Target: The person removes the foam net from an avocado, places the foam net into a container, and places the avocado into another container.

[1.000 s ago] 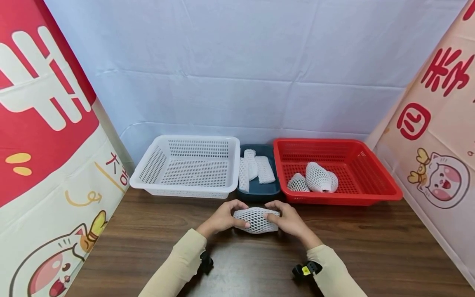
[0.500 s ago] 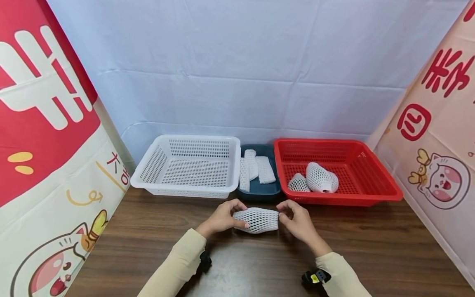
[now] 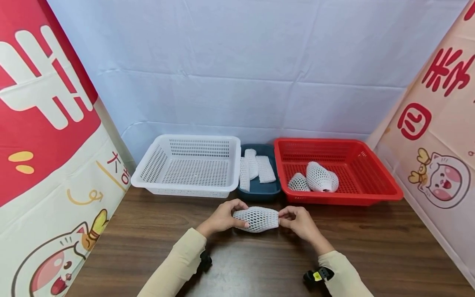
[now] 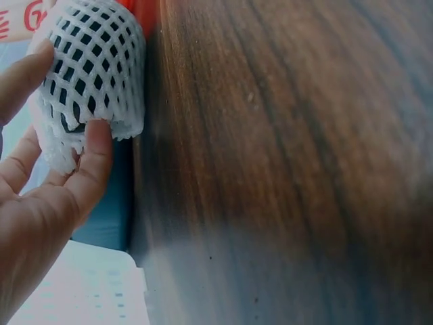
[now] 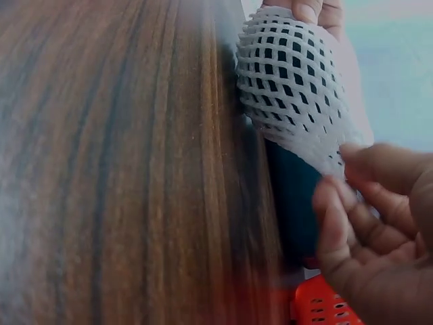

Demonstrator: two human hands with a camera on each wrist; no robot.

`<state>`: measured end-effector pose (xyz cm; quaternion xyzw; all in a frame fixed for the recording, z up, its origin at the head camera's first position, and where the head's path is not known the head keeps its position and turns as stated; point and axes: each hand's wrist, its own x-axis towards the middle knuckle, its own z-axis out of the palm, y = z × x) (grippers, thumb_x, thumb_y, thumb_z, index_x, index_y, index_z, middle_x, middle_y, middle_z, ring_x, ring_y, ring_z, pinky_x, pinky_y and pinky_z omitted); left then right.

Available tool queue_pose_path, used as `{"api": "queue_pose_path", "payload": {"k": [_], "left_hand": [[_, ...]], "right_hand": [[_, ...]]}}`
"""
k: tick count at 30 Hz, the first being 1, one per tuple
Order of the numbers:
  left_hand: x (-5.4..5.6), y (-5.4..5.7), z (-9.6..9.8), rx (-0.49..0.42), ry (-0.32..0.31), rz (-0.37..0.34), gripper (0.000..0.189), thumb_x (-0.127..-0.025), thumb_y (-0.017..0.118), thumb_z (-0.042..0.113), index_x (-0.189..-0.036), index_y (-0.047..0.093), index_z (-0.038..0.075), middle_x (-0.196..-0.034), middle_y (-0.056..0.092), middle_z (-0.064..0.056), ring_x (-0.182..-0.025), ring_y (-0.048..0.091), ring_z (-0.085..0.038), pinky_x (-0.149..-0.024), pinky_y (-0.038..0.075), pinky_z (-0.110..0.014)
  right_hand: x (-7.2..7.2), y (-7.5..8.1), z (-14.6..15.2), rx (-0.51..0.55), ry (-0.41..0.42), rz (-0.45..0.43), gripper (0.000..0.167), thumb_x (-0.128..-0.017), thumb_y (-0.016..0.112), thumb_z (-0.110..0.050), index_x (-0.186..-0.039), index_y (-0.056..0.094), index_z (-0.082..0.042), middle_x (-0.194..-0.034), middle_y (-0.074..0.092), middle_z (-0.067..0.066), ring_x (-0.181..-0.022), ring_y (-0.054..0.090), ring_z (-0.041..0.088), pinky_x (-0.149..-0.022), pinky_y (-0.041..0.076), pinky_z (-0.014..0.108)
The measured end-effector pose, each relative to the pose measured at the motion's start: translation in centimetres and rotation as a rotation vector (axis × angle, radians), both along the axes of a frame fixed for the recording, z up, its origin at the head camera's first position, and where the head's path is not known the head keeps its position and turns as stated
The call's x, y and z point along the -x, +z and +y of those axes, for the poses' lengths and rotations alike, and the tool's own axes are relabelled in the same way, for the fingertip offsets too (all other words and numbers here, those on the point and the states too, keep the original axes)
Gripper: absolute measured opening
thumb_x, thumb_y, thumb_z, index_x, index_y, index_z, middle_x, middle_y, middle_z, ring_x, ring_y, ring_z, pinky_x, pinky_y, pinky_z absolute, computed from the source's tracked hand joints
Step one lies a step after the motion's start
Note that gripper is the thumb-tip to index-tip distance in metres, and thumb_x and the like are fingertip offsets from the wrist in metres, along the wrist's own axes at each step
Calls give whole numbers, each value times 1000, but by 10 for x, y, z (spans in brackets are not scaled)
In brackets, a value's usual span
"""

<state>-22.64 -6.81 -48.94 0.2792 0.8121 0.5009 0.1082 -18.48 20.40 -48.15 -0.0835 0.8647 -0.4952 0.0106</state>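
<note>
Wood counter [image 3: 259, 268] — L hand [image 3: 222, 216] grips foam net [image 3: 256, 219], R hand [image 3: 299, 224] pinches its end. Prob. net-fitting; next tug'd need L steady.

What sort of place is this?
Probably a makeshift indoor work booth: a wood-grain table backed by a pale hanging cloth, with a printed sheet on each side. A white basket and a red basket stand on the table.
</note>
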Motion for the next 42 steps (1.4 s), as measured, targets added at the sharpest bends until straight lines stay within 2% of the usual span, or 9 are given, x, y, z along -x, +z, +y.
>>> {"api": "queue_pose_path", "payload": {"k": [3, 7, 11, 18, 22, 25, 29, 36, 42], "left_hand": [[1, 0, 0, 10, 0, 22, 42, -69, 83, 15, -104, 62, 11, -95, 62, 3, -84, 55, -12, -75, 44, -29], [2, 0, 0, 17, -3, 29, 41, -68, 83, 14, -104, 62, 12, -95, 62, 3, -85, 55, -12, -76, 44, -28], [3, 1, 1, 25, -2, 29, 41, -68, 83, 15, -103, 63, 14, -96, 62, 4, -86, 55, -12, -77, 44, -27], [2, 1, 0, 25, -7, 58, 40, -67, 84, 16, -102, 64, 13, -94, 63, 4, -84, 56, -11, -76, 44, -27], [2, 2, 0, 35, -1, 63, 39, -66, 85, 17, -100, 65, 14, -92, 62, 6, -82, 55, -10, -74, 44, -27], [3, 1, 2, 41, 8, 54, 39, -66, 85, 18, -99, 66, 16, -90, 62, 9, -82, 55, -9, -74, 44, -26], [4, 0, 3, 36, 17, 44, 38, -65, 86, 18, -98, 66, 16, -89, 61, 10, -82, 55, -9, -75, 44, -26], [1, 1, 5, 9, 11, 29, 38, -65, 85, 15, -98, 66, 12, -92, 62, 6, -84, 55, -10, -76, 45, -27], [1, 2, 9, 5, 9, 15, 39, -66, 85, 15, -100, 66, 14, -95, 62, 7, -87, 56, -10, -78, 45, -27]], "right_hand": [[1, -2, 2, 14, 52, 17, 14, -77, 72, -1, -91, 69, -1, -86, 66, 7, -71, 56, 16, -58, 47, 27], [1, -2, 1, 28, 47, 40, 15, -77, 74, -4, -91, 72, -3, -89, 67, 4, -81, 57, 18, -67, 47, 27], [1, -3, 1, 88, 57, 19, 17, -76, 74, -4, -93, 72, -2, -92, 68, 7, -86, 57, 20, -70, 48, 28], [3, -6, 2, 123, 191, -30, 28, -76, 68, 6, -103, 63, 12, -95, 64, 18, -70, 58, 13, -57, 49, 26], [-3, 5, -5, 115, 284, -24, 24, -75, 63, 12, -99, 62, 12, -87, 63, 15, -68, 57, 16, -56, 47, 25], [-8, 15, -10, 104, 298, -7, 24, -72, 63, 14, -96, 61, 10, -82, 60, 10, -67, 55, 17, -55, 45, 23], [-8, 19, -13, 94, 287, -9, 28, -71, 62, 14, -98, 61, 8, -80, 58, 10, -64, 52, 17, -53, 42, 22], [5, -13, -7, 128, 303, 17, 31, -70, 63, 14, -99, 60, 6, -79, 58, 3, -62, 52, 14, -49, 42, 23], [6, -17, -8, 182, 334, 15, 34, -69, 63, 17, -102, 58, 9, -80, 58, 5, -63, 53, 12, -53, 44, 22]]}}
